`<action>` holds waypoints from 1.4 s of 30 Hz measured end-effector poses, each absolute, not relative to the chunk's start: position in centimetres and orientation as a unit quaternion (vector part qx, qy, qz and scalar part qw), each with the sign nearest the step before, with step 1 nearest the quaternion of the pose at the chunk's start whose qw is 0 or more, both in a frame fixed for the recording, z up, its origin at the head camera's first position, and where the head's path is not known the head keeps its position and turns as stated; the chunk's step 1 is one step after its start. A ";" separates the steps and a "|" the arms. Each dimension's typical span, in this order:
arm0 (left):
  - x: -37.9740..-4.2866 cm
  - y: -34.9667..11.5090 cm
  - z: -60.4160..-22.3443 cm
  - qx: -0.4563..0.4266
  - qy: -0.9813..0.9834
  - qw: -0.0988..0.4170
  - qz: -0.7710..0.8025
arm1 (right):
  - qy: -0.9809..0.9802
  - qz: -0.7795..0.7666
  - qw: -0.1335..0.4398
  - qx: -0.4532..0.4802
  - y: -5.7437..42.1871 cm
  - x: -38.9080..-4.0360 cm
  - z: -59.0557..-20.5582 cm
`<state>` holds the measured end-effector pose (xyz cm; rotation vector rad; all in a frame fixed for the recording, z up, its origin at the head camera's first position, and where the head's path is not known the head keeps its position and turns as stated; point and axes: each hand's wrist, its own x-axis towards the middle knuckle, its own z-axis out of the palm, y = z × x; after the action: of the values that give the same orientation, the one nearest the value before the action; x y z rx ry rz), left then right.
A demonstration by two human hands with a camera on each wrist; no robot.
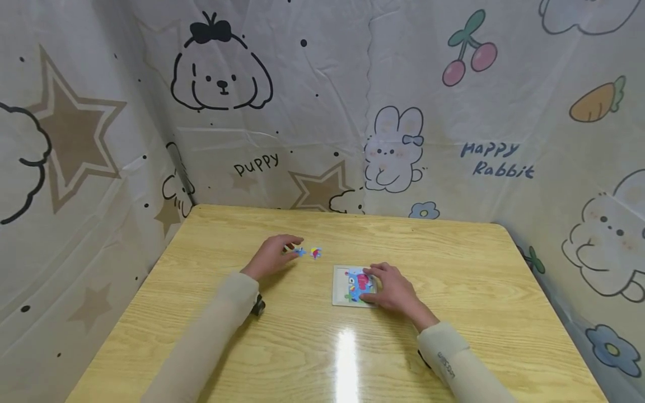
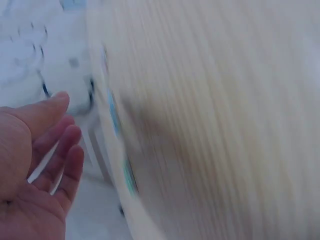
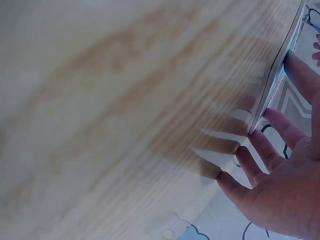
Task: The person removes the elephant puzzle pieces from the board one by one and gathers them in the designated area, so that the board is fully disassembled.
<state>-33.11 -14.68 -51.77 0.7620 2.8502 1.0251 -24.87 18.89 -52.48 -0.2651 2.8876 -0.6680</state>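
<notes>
My left hand (image 1: 270, 258) hovers over the table's left part, thumb and fingers apart around a small blue puzzle piece (image 1: 300, 252). In the left wrist view this hand (image 2: 37, 165) holds nothing, and several thin coloured pieces lie flat beyond its fingertips. A piece with red and yellow (image 1: 315, 253) lies just right of the blue one. My right hand (image 1: 395, 288) rests on the right side of a pale-framed puzzle board (image 1: 340, 286), thumb and index finger spread over its picture pieces. In the right wrist view its other fingers (image 3: 232, 187) touch the board's edge and the table.
The board's picture, blue with a pink patch, fills its right part; a bare strip shows along its left. The wooden table (image 1: 453, 263) ends at a printed cloth (image 1: 302, 129) at the back and sides. Bright glare lies on the wood before the board.
</notes>
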 end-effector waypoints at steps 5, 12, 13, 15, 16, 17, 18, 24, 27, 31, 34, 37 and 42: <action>-31.5 -10.9 -51.5 0.261 0.898 0.035 0.353 | 0.966 -0.226 0.082 -0.091 18.9 -24.9 -52.5; -30.1 -6.2 -52.0 0.268 0.894 0.080 0.351 | 0.967 -0.224 0.088 -0.087 18.9 -25.1 -52.5; -30.0 -5.7 -52.1 0.268 0.894 0.082 0.351 | 0.967 -0.223 0.088 -0.087 18.9 -25.1 -52.5; -29.8 -4.9 -52.4 0.265 0.895 0.085 0.349 | 0.967 -0.221 0.087 -0.089 18.9 -25.1 -52.5; -29.8 -4.6 -52.6 0.264 0.896 0.085 0.347 | 0.967 -0.220 0.087 -0.090 18.9 -25.1 -52.5; -29.7 -4.3 -52.7 0.262 0.897 0.086 0.345 | 0.967 -0.220 0.087 -0.091 18.9 -25.1 -52.5; -29.7 -4.1 -52.9 0.259 0.899 0.086 0.342 | 0.967 -0.220 0.087 -0.091 18.9 -25.1 -52.5; -29.7 -3.0 -53.1 0.248 0.910 0.089 0.321 | 0.968 -0.218 0.087 -0.092 19.0 -25.0 -52.5; -29.7 -2.6 -53.2 0.247 0.910 0.087 0.323 | 0.968 -0.218 0.087 -0.091 19.1 -25.0 -52.4; -29.8 -2.5 -53.5 0.237 0.905 0.087 0.341 | 0.968 -0.219 0.086 -0.093 19.1 -25.0 -52.4; -29.9 -2.4 -53.7 0.228 0.901 0.089 0.358 | 0.967 -0.220 0.085 -0.093 19.1 -25.0 -52.4; -29.9 -2.3 -53.7 0.224 0.899 0.088 0.366 | 0.967 -0.220 0.083 -0.094 19.0 -24.9 -52.4; -30.1 -2.2 -53.5 0.221 0.893 0.088 0.382 | 0.967 -0.220 0.083 -0.095 19.0 -24.9 -52.3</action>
<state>-30.14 -2.23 -53.54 0.6589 2.6586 1.1367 -24.94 19.00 -52.28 -0.2822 2.8875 -0.6568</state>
